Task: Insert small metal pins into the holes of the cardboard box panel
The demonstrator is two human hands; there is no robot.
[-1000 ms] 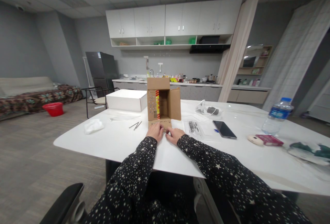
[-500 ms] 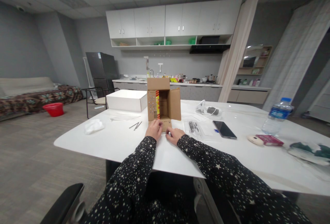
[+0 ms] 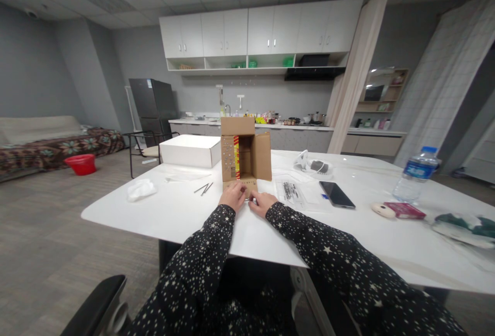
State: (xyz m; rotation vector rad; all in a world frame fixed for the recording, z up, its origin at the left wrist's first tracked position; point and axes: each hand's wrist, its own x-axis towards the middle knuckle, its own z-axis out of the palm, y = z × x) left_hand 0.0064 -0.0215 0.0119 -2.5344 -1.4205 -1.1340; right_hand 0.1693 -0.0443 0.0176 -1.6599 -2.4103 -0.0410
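left hand (image 3: 233,196) touches carton flap (image 3: 252,186) beside right hand (image 3: 263,203).

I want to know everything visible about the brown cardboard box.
The brown cardboard box stands on the white table, its open side facing the person. Its top flap points up, right flap stands outward, front flap lies low. The left panel shows dots and a red-and-yellow strip. The left hand rests on the front flap; the right hand is near its edge, contact unclear.

Both forearms (image 3: 204,243) stretch forward, angled inward — left grip (image 3: 232,196) palm-down, right grip (image 3: 263,204) curled just beside it.
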